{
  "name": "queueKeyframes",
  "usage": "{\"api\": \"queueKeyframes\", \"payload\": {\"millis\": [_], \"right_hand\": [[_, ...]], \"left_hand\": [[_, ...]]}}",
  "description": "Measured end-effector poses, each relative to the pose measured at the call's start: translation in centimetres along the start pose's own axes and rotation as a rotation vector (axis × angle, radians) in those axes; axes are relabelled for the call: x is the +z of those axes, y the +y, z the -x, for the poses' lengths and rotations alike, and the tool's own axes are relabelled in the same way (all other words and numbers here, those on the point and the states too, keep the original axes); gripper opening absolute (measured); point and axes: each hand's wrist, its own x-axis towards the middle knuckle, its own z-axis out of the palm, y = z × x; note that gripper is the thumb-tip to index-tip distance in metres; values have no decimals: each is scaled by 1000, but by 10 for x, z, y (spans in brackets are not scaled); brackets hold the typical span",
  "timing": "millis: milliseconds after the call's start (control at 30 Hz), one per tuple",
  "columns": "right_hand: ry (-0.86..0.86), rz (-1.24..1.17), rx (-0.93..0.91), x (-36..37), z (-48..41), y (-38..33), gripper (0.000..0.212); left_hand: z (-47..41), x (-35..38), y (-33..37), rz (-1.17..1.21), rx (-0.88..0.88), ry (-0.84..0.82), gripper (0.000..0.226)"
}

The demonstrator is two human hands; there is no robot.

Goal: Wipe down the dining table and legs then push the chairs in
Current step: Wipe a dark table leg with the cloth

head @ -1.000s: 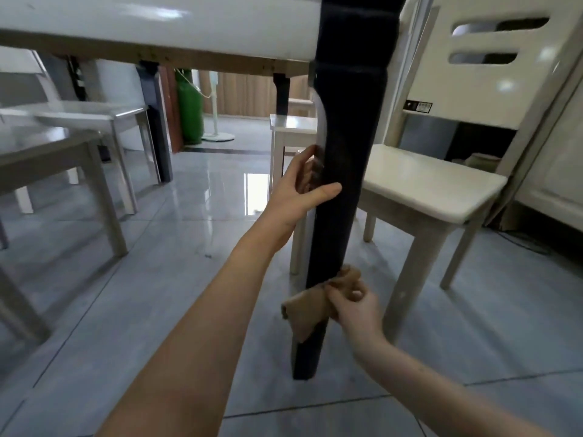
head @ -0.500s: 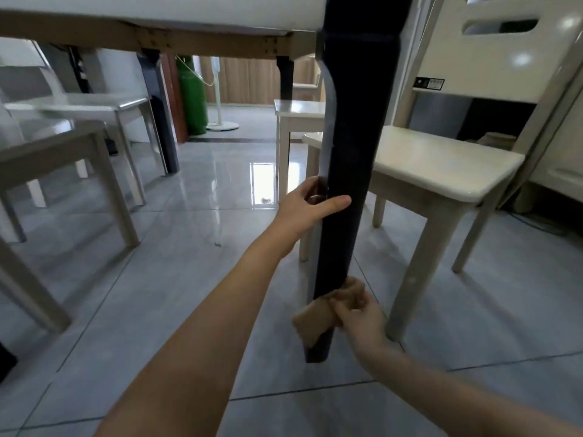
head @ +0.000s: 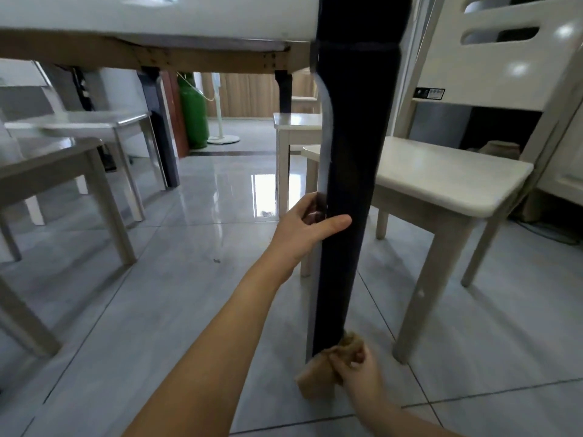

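The view is from low down, under the edge of the dining table (head: 157, 17), looking along the floor (head: 189, 279). The near table leg (head: 350, 184), dark and square, stands in the middle of the view. The left hand (head: 307, 225) grips it about halfway up, with the thumb laid across the near face and the fingers curled round the far left side. The right hand (head: 359, 370) is down at the foot of the same leg, its fingers closed round a bunched tan cloth (head: 315, 378) that is pressed against the bottom of the leg, just above the tiles.

Judging by that position, the wipe of this leg is at its lowest point and close to finished. Whether the tabletop has been wiped cannot be told from here, since only its white edge and wooden underframe show. Two more dark legs, the far left leg (head: 161, 127) and the far right leg (head: 285, 89), may be yet to be done. A cream chair (head: 441, 175) stands just right of the near leg, outside the table's edge, and the pale chairs (head: 47, 159) at left look only partly under the table, so pushing the chairs in is not yet done
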Motion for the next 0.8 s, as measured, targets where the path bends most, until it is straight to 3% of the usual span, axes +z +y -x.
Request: {"api": "queueKeyframes", "payload": {"millis": [167,300,367,433,600,700,800], "right_hand": [[-40,152,104,-2,-43,63,50],[6,241,172,7,-40,67,43],[64,165,220,16,-32,60,32],[78,-36,257,26,-11,34,34],[-50,-404,262,15,10,-32,24],[-41,-445,212,13,11,-42,30],[29,-315,178,14,9,-23,32]], "left_hand": [[1,2,0,-4,1,18,51],[3,2,0,-39,2,33,62],[3,1,2,-38,-4,26,63],[4,0,2,-34,0,17,60],[1,1,-2,-25,11,8,51],[-2,0,-4,-18,19,3,50],[-3,-1,-4,-27,29,-3,44]]}}
